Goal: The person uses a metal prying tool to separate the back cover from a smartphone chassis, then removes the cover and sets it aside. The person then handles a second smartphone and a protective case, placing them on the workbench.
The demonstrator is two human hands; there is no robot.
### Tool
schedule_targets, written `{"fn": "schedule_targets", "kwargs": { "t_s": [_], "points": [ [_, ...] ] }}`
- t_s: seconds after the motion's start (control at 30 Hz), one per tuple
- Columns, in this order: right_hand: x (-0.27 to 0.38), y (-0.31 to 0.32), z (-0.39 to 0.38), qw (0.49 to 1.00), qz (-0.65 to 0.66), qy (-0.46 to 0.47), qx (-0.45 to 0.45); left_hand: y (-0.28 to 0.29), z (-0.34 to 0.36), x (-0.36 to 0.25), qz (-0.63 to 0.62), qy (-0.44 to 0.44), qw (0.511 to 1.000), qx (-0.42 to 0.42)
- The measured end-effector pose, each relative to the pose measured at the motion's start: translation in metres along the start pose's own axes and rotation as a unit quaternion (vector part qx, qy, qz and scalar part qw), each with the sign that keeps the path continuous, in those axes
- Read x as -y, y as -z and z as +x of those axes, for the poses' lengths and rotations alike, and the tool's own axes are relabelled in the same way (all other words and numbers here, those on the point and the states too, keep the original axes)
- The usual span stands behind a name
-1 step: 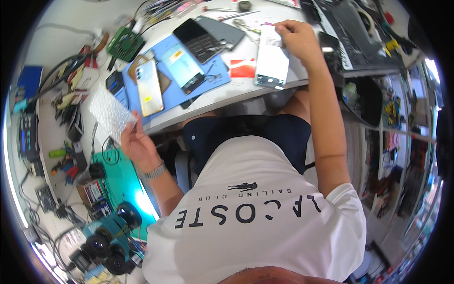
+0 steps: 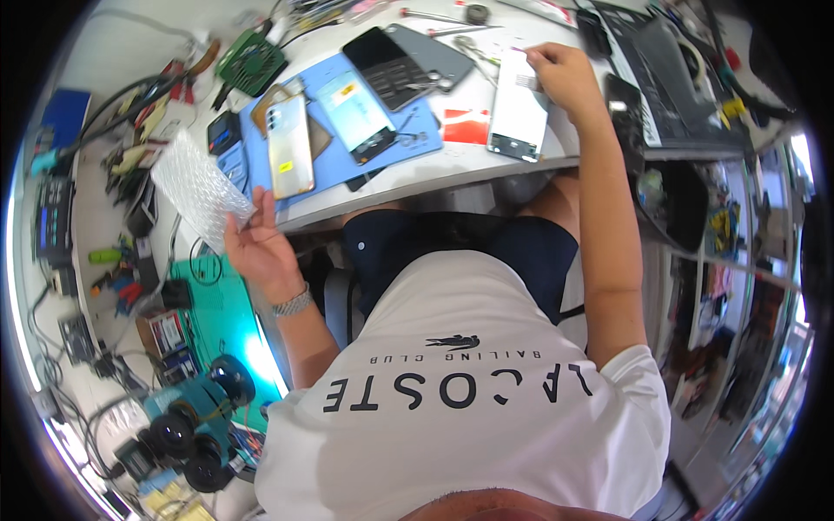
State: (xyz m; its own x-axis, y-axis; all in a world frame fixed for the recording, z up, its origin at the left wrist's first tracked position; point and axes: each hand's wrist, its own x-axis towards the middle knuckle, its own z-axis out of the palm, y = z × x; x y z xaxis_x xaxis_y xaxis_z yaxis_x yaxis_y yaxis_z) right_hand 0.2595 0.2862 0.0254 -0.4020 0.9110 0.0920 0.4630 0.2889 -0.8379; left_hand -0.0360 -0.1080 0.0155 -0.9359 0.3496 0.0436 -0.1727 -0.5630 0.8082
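My left hand (image 2: 262, 252) holds one corner of a clear bubble-wrap sleeve (image 2: 198, 187) between thumb and fingers, off the table's left front corner. At the right of the table, my right hand (image 2: 566, 80) pinches the far end of a white-faced phone screen panel (image 2: 519, 117), by a small pinkish tab; its near end is dark. The fingertips are partly hidden. Left of the panel lies a red and white card (image 2: 466, 127). On a blue mat (image 2: 408, 156) are a silver phone (image 2: 289, 143) and a phone with a light-blue film (image 2: 352, 113), both bearing yellow stickers.
A black phone (image 2: 387, 65) and a grey phone back (image 2: 430, 56) overlap farther back. A green fan (image 2: 252, 61) stands far left; a teal microscope (image 2: 195, 417) is at lower left. A black bin (image 2: 669, 204) hangs below the table's right side. Screwdrivers (image 2: 452, 17) lie at the back.
The view has shifted, so the table sits slightly farther right. The bubble-wrap sleeve has moved left relative to the table, and my left fingers have spread a little. My right hand keeps its place on the panel.
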Motion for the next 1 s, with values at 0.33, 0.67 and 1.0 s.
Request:
{"fn": "schedule_targets", "kwargs": {
  "t_s": [0.33,0.67,1.0],
  "points": [
    [0.014,-0.024,0.017,0.956,-0.284,0.043,-0.056,-0.003,-0.021,0.004,0.080,-0.054,0.990,-0.103],
    [0.119,-0.138,-0.103,0.937,-0.180,0.300,0.004,-0.026,-0.008,-0.006,0.354,0.027,0.923,-0.149],
    [0.135,-0.176,-0.129,0.935,-0.240,0.256,0.049,-0.041,-0.051,0.003,0.255,-0.002,0.967,-0.033]
  ]
}}
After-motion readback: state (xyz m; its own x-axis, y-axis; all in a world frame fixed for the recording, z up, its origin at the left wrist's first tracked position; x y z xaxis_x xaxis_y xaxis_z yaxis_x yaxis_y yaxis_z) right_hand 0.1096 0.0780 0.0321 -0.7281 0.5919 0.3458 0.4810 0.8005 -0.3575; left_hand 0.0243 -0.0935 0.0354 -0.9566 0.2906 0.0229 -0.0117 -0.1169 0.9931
